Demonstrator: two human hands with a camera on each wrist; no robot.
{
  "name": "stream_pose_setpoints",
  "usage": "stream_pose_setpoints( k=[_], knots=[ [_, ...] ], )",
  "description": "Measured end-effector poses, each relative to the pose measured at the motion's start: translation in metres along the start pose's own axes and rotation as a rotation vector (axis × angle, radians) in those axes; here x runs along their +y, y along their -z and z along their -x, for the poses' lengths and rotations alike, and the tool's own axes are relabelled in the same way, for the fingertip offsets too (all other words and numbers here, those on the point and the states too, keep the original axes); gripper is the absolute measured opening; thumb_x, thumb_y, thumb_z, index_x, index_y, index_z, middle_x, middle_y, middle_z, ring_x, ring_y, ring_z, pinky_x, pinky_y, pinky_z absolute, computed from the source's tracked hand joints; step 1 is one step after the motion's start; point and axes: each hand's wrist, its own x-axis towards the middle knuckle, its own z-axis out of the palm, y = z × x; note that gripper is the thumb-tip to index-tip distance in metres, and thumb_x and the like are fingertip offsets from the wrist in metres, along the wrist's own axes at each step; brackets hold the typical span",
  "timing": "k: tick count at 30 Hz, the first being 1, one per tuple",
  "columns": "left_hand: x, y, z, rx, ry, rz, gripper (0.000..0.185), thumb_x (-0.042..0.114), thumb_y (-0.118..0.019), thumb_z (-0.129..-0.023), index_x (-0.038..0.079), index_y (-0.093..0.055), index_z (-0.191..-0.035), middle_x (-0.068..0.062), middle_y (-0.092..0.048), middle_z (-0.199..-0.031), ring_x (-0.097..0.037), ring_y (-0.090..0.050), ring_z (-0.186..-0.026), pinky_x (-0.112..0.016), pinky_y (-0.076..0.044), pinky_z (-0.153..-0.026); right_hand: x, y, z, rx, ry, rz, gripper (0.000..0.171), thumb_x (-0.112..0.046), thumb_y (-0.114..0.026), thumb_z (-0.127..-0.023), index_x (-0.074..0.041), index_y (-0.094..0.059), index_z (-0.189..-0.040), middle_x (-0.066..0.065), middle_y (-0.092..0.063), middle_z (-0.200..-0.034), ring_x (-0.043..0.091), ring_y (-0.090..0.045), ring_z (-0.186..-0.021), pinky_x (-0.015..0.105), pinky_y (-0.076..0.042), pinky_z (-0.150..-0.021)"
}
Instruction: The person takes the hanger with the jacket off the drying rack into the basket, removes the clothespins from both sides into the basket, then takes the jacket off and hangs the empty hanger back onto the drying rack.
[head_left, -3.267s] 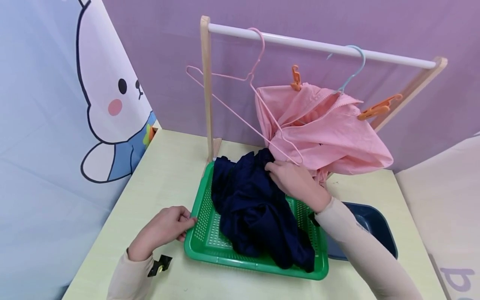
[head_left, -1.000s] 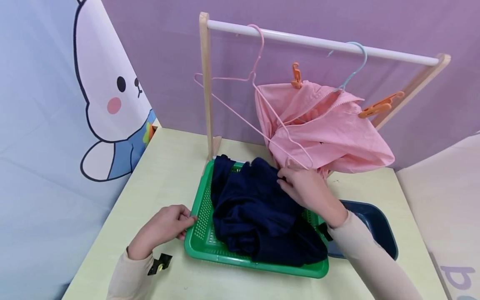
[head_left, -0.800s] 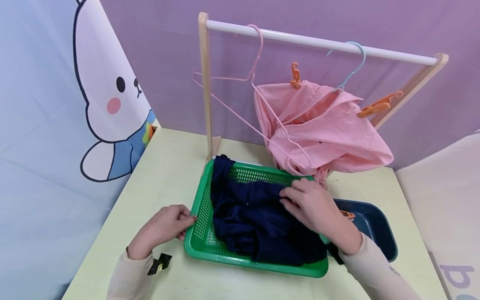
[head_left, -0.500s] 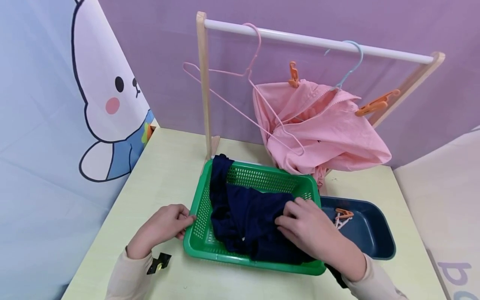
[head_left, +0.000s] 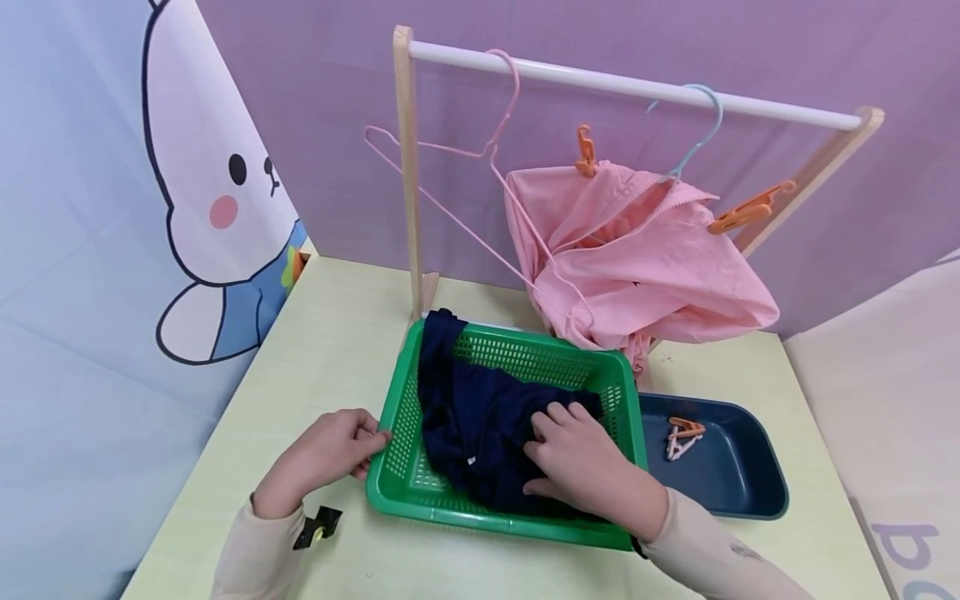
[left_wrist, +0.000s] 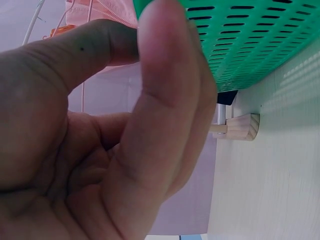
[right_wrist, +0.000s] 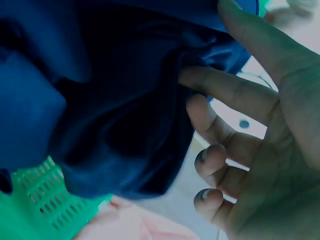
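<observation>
A dark navy garment [head_left: 487, 417] lies crumpled in the green basket [head_left: 630, 417], one end reaching up over the back-left corner. My left hand [head_left: 330, 454] holds the basket's left rim between thumb and fingers; in the left wrist view those fingers [left_wrist: 170, 100] bend at the rim. Over the garment's right part, my right hand [head_left: 588, 462] has its fingers bent loosely and touching the cloth. The right wrist view shows the index finger [right_wrist: 230, 92] against the navy fabric [right_wrist: 125, 115], with the thumb apart from it. Folds hide the garment's shape.
Behind the basket stands a rack with a white rail [head_left: 600, 79]. An unloaded pink hanger [head_left: 480, 242] and a pink zippered garment [head_left: 645, 258] with orange clips [head_left: 750, 208] hang there. Right of the basket, a dark blue tray [head_left: 742, 467] holds small clips [head_left: 684, 437].
My right hand has come forward and down from the basket's back edge. The garment's raised part has dropped, baring the back wall. My left hand has kept its place; the pink hanger has swung slightly.
</observation>
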Motion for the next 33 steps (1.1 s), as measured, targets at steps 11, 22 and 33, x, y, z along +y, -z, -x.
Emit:
stream_pose_setpoints(
  k=[11, 22, 33],
  knots=[
    [0.001, -0.001, -0.001, 0.009, -0.007, -0.001, 0.018, 0.019, -0.064, -0.098, 0.002, -0.064, -0.095, -0.002, -0.065, -0.078, -0.018, -0.066, -0.061, -0.031, -0.056, -0.061, 0.0, -0.031, -0.036, -0.046, -0.067, 0.225, 0.052, -0.067, -0.081, -0.064, -0.017, -0.069, -0.069, 0.005, -0.06, -0.084, 0.026, -0.052, -0.08, 0.039, -0.041, -0.072],
    [0.001, -0.001, -0.001, 0.006, -0.009, 0.012, 0.017, 0.018, -0.064, -0.098, 0.003, -0.062, -0.092, -0.003, -0.063, -0.075, -0.018, -0.065, -0.059, -0.031, -0.056, -0.059, 0.002, 0.003, -0.034, -0.117, -0.04, 0.174, 0.054, -0.068, -0.075, -0.074, -0.015, -0.075, -0.085, 0.005, -0.063, -0.089, 0.026, -0.054, -0.083, 0.039, -0.042, -0.072],
    [0.0, -0.002, -0.002, 0.009, -0.013, 0.037, 0.016, 0.017, -0.064, -0.097, 0.002, -0.063, -0.093, -0.003, -0.063, -0.075, -0.019, -0.064, -0.059, -0.031, -0.056, -0.058, 0.043, 0.049, -0.09, 0.036, -0.034, 0.044, 0.025, -0.042, -0.079, -0.085, -0.018, -0.075, -0.091, 0.004, -0.06, -0.089, 0.027, -0.057, -0.084, 0.04, -0.045, -0.069]
  ],
)
